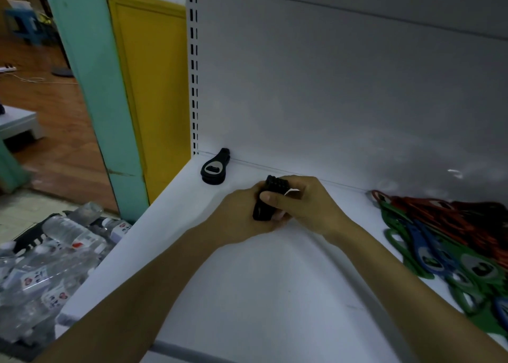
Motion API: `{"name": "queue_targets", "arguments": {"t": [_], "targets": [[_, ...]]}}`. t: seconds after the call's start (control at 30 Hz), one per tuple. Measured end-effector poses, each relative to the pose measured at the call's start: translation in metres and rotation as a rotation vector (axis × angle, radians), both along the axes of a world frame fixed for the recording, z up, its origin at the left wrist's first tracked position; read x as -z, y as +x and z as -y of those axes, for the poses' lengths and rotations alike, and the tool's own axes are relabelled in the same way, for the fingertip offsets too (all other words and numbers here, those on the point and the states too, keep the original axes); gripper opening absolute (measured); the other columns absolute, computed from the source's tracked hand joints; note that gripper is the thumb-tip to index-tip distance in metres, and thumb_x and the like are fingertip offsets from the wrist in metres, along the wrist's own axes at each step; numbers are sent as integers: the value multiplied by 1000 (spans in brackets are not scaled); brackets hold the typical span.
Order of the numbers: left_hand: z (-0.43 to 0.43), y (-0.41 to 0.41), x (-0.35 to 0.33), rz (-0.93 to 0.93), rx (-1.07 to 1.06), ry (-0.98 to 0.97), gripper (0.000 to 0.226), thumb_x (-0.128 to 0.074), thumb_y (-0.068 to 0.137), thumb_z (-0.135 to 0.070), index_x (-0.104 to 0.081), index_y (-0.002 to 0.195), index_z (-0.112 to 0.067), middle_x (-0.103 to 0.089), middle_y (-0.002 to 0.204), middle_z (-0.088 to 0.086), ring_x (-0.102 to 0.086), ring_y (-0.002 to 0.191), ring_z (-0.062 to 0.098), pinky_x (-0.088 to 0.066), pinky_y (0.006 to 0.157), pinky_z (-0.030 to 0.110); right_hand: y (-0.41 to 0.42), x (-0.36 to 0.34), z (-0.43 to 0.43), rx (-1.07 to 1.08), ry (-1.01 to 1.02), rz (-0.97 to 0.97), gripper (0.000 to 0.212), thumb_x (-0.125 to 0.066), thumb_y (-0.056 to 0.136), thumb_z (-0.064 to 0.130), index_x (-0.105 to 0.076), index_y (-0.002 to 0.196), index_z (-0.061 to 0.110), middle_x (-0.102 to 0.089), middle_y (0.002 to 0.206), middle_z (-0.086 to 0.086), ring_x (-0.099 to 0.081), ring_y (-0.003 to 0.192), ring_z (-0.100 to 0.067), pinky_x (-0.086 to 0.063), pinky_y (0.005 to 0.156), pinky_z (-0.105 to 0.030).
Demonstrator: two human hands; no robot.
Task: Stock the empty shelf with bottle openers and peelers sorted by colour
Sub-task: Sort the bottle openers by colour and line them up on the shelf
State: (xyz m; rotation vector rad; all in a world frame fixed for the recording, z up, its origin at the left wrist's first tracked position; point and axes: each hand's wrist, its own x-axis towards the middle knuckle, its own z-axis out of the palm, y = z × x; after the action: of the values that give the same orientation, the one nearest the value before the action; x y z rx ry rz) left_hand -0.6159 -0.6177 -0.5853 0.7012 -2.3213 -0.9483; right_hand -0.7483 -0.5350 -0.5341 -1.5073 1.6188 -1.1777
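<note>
While over the shelf (247,294), both hands closed on black openers (265,201): left hand (242,217) cupped beneath, right hand (305,203) pinched from top. One black opener (214,167) at back-left corner. Coloured pile (445,241) at right.

Dim room: wooden floor (49,109), teal pillar (90,73), yellow panel (154,82), perhaps a door.

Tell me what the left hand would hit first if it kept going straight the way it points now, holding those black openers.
Probably the white back panel of the shelf. The left hand points up and slightly right with its bundle of black bottle openers. The lone black bottle opener in the corner lies left of that line; depth is uncertain.
</note>
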Motion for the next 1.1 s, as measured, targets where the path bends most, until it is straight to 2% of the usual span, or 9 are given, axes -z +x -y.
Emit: {"name": "queue_targets", "arguments": {"t": [0.1, 0.33, 0.4, 0.5, 0.63, 0.77, 0.93, 1.0, 1.1], "targets": [[3, 4, -3, -59, -139, -169, 40, -74, 76, -25, -58, 110, -14, -65, 90, -1, -61, 80, 16, -51, 69, 30, 8, 0, -3, 164, -120, -50, 18, -80, 71, 31, -69, 74, 43, -73, 78, 12, -68, 77, -3, -55, 72, -20], [4, 12, -8, 29, -389, -646, 38, -77, 72, -28, -62, 103, -11, -65, 92, 4, -63, 75, 25, -43, 53, 28, 34, 14, -1, 343, -267, 113, 15, -78, 75, 19, -70, 84, 28, -73, 81, 5, -70, 79, -10, -59, 77, -36], [11, 16, -7, 145, -383, -627, 69, -75, 69, -49, -54, 126, -17, -62, 118, 2, -60, 104, 22, -48, 73, 32, 30, 17, 7, 376, -283, 50, 15, -79, 75, 19, -70, 86, 24, -72, 78, 8, -69, 74, -4, -57, 72, -24], [27, 31, -5, 229, -403, -492, 100, -70, 68, -61, -27, 147, -15, -34, 150, 3, -31, 138, 21, -26, 111, 40, 19, 19, 26, 429, -339, -154, 21, -80, 74, 22, -72, 93, 16, -70, 80, 13, -65, 70, 3, -50, 66, -8], [36, 38, 1, -40, -512, -387, 43, -53, 91, -11, -48, 133, -5, -43, 143, 12, -38, 133, 30, -24, 109, 34, 16, 19, 58, 329, -442, -555, 23, -72, 84, 22, -70, 103, 8, -72, 88, 2, -66, 74, -13, -53, 69, -24], [47, 36, 4, -25, -556, -219, 42, -41, 97, -3, -40, 139, -2, -36, 148, 17, -34, 136, 28, -26, 111, 32, 25, 32, 84, 97, -274, -946, 25, -54, 94, 25, -67, 113, 14, -70, 99, -2, -66, 86, -23, -50, 73, -37], [60, 31, 17, 170, -468, -188, 44, -37, 98, -5, -34, 143, -7, -22, 155, 8, -17, 144, 18, -18, 113, 24, 22, 35, 89, -89, -131, -723, 45, -71, 83, 31, -63, 123, 13, -64, 125, -7, -59, 113, -25, -46, 95, -40], [61, 31, 18, 149, -484, -198, 43, -38, 98, -5, -36, 141, -6, -24, 154, 9, -18, 144, 18, -16, 111, 22, 18, 40, 87, -129, -97, -639, 52, -70, 85, 26, -54, 133, 13, -53, 138, -4, -50, 126, -20, -36, 106, -24], [60, 30, 18, 140, -509, -205, 42, -38, 99, -7, -39, 140, -6, -26, 154, 8, -19, 143, 17, -20, 110, 23, 20, 49, 86, -60, -189, -466, 52, -70, 84, 18, -53, 134, 15, -53, 132, 6, -50, 123, -11, -26, 95, 1]]}}
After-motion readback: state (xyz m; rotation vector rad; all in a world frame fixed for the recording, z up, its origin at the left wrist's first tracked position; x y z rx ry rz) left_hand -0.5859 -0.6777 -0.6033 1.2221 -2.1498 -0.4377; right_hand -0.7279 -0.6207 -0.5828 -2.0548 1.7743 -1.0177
